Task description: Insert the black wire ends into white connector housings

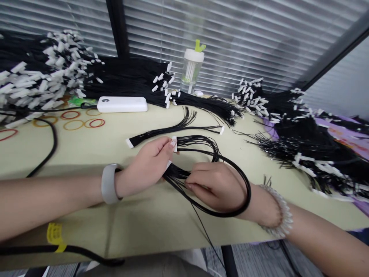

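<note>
My left hand [145, 165] is pinching a white connector [174, 143] between thumb and fingertip, while my right hand [213, 186] is gripping the black wire bundle [175, 176], keeping its strands separated and lifted just above the tabletop [138, 219].

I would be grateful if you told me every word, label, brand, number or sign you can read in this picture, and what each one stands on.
No legible text shows.
Yellow tag on the black cable: any print too blurred to read.
White power bank: small dark mark, too small to read.
</note>
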### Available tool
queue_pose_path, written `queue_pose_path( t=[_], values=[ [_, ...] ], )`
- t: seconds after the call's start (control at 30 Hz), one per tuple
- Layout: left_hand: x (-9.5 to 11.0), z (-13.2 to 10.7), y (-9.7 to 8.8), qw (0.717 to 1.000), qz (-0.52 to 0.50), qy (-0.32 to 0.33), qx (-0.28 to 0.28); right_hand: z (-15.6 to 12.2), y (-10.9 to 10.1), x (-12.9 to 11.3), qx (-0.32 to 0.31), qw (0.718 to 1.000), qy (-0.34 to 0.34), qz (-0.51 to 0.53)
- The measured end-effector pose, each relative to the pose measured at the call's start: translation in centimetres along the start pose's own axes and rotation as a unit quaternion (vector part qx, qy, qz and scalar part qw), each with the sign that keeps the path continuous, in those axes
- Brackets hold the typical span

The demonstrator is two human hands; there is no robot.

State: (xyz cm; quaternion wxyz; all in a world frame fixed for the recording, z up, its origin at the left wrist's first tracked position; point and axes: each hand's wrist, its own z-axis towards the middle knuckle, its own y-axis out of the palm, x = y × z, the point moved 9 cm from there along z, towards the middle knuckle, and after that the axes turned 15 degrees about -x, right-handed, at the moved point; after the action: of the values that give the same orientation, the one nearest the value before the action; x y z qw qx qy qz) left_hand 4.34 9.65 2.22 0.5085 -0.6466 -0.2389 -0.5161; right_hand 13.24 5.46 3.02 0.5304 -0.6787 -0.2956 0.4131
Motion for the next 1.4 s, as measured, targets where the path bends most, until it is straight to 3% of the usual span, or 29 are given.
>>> queue_pose_path(
  t=[0.2, 0.33, 0.4, 0.43, 0.5, 0.57, 0.67, 0.73, 0.8, 0.9, 1.03, 1.13, 1.4],
  values=[
    [0.2, 0.0, 0.0, 1.000, 0.019, 0.007, -0.002, 0.0, -0.1, 0.6, -0.010, 0.999, 0.023, -0.036],
    [-0.1, 0.0, -0.1, 1.000, 0.008, -0.005, 0.009, -1.7, -2.3, 2.6, -0.029, 0.995, 0.090, -0.028],
    [-0.2, 0.0, -0.1, 1.000, 0.003, -0.012, 0.006, -3.1, -4.8, 4.7, 0.038, 0.990, 0.139, 0.007],
    [-0.3, 0.0, 0.0, 1.000, 0.001, -0.013, 0.002, -4.2, -6.5, 5.9, 0.117, 0.980, 0.159, 0.030],
    [-0.2, 0.0, 0.2, 1.000, 0.000, -0.009, -0.010, -7.0, -9.6, 8.5, 0.300, 0.930, 0.186, 0.099],
    [-0.1, 0.0, 0.3, 1.000, 0.003, -0.002, -0.019, -9.3, -11.0, 11.0, 0.445, 0.855, 0.160, 0.212],
    [0.3, 0.0, 0.4, 1.000, 0.015, 0.011, -0.025, -10.5, -11.1, 13.7, 0.534, 0.756, 0.106, 0.363],
    [0.6, 0.0, 0.6, 0.999, 0.022, 0.019, -0.034, -10.4, -10.9, 13.7, 0.540, 0.741, 0.104, 0.387],
    [0.9, 0.0, 0.8, 0.998, 0.030, 0.027, -0.043, -9.2, -10.5, 12.1, 0.496, 0.779, 0.098, 0.370],
    [1.2, 0.0, 0.9, 0.997, 0.041, 0.039, -0.051, -6.1, -8.7, 8.2, 0.363, 0.873, 0.078, 0.316],
    [1.3, -0.1, 1.1, 0.996, 0.051, 0.038, -0.063, -3.4, -6.3, 3.7, 0.240, 0.957, 0.082, 0.138],
    [1.2, -0.2, 1.3, 0.996, 0.056, 0.027, -0.071, -2.3, -5.3, 2.1, 0.211, 0.974, 0.076, 0.016],
    [1.2, -0.1, 1.7, 0.993, 0.060, 0.029, -0.097, -1.8, -4.1, 1.2, 0.185, 0.976, 0.053, -0.099]
  ],
)
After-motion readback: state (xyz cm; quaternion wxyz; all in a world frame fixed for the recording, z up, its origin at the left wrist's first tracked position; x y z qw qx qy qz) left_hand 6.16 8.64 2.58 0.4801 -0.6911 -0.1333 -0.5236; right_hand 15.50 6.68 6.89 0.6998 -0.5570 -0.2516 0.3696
